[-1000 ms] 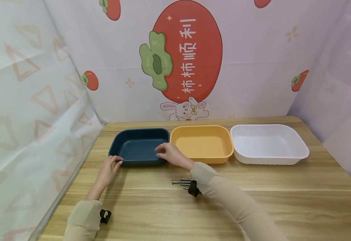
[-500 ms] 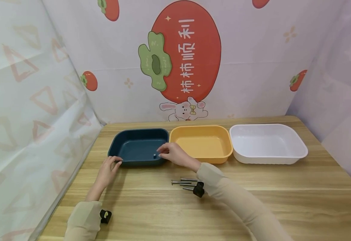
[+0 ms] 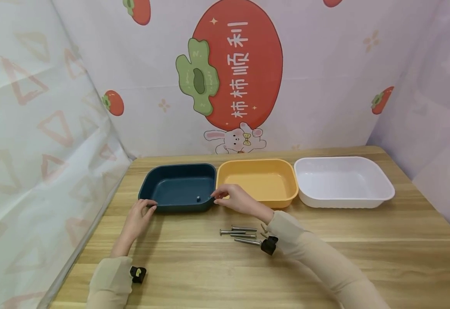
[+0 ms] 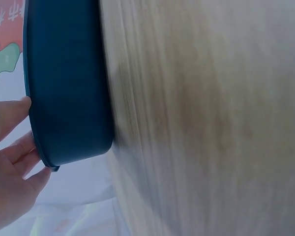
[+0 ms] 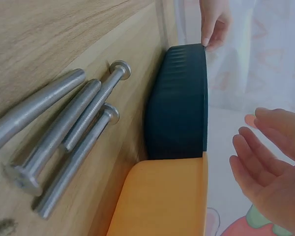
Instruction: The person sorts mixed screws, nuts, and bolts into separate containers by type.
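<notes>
Wooden table [image 3: 325, 240], boxed in by printed persimmon backdrop sheets [image 3: 325, 86]. Landmark: dark blue tray [image 3: 178, 189], far left of a row of three.

Step in hand, my read: sorting hardware into the trays. One small nut-like piece [image 3: 198, 198] sits inside the blue tray near its front right corner, too small to identify for sure. Right hand [image 3: 230, 198] hangs just over that corner and the seam with the orange tray [image 3: 263, 182], fingers loosely extended, holding nothing; the right wrist view shows the palm open and empty. Left hand [image 3: 140, 214] rests fingertips on the blue tray's front left rim, thumb and fingers lightly pinching the edge, steadying it.

Next move likely calls for the right hand to come back toward the bolts [image 3: 240, 234], a small loose cluster lying in front of and right of the blue tray, and pick one cleanly without scattering the rest.

Containers: blue tray holds that one piece; orange tray, touching the blue tray's right side, looks empty; white tray [image 3: 344, 182], further right, also empty.
</notes>
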The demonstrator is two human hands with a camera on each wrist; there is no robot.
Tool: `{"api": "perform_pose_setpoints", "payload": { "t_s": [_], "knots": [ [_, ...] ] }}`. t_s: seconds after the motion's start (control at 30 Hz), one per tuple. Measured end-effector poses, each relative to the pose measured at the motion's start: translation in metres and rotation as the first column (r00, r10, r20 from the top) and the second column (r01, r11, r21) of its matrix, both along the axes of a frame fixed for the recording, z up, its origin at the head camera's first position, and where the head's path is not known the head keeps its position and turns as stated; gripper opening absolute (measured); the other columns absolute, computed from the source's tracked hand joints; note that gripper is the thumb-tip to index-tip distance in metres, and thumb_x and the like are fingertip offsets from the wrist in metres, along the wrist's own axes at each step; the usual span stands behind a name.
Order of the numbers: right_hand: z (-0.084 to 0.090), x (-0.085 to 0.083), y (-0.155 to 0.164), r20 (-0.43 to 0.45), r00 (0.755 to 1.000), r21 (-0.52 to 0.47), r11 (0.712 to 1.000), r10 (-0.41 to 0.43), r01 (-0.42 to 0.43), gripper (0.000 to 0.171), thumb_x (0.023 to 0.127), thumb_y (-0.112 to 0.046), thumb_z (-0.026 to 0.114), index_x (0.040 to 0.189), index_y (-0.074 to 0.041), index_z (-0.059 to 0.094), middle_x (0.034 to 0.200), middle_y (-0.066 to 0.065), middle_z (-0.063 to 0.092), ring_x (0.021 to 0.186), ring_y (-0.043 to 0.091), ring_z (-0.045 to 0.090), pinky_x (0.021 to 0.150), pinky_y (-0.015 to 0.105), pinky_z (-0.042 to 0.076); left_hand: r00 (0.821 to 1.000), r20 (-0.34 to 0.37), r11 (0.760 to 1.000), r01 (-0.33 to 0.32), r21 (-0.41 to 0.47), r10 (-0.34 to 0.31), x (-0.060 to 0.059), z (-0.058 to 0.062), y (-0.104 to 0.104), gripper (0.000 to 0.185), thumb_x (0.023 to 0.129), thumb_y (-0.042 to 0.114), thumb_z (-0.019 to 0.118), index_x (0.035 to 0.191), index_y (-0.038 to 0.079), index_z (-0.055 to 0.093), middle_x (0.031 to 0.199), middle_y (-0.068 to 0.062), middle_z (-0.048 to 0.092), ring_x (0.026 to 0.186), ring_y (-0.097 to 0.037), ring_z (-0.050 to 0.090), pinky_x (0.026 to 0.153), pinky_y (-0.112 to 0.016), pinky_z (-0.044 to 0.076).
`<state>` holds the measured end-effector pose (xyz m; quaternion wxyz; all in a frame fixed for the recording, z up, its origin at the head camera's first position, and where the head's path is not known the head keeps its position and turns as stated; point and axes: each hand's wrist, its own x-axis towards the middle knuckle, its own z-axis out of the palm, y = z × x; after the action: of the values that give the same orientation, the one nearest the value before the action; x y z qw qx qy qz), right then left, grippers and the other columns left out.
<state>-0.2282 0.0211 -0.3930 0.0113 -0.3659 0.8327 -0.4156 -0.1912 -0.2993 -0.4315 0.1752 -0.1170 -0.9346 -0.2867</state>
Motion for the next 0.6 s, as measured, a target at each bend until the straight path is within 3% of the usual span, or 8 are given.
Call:
{"api": "perform_pose_setpoints", "payload": {
  "t_s": [0.4,0.6],
  "knots": [
    [-0.006,0.012,0.033,-0.023,1.000,0.005,1.000,0.007,-0.007,0.016,0.079,-0.004,0.063,0.094,0.002,0.065,0.087,0.010,0.065,0.081,0.019,0.059,0.075,0.031,0.048,1.000,0.015,0.999,-0.014,0.042,0.013,0.000,0.004,0.007,0.014,0.084,0.004,0.057,0.095,-0.003,0.062,0.093,-0.018,0.057,0.091,-0.035,0.052,0.079,-0.049,0.039],
    [-0.009,0.020,0.050,0.008,1.000,0.026,1.000,0.014,-0.014,0.018,0.080,-0.005,0.062,0.097,0.003,0.064,0.090,0.011,0.064,0.082,0.017,0.058,0.075,0.034,0.048,1.000,0.001,0.998,0.015,0.061,-0.015,0.000,0.009,0.022,0.015,0.084,0.003,0.057,0.096,-0.004,0.062,0.094,-0.019,0.057,0.092,-0.035,0.051,0.093,-0.053,0.029]
  ]
}}
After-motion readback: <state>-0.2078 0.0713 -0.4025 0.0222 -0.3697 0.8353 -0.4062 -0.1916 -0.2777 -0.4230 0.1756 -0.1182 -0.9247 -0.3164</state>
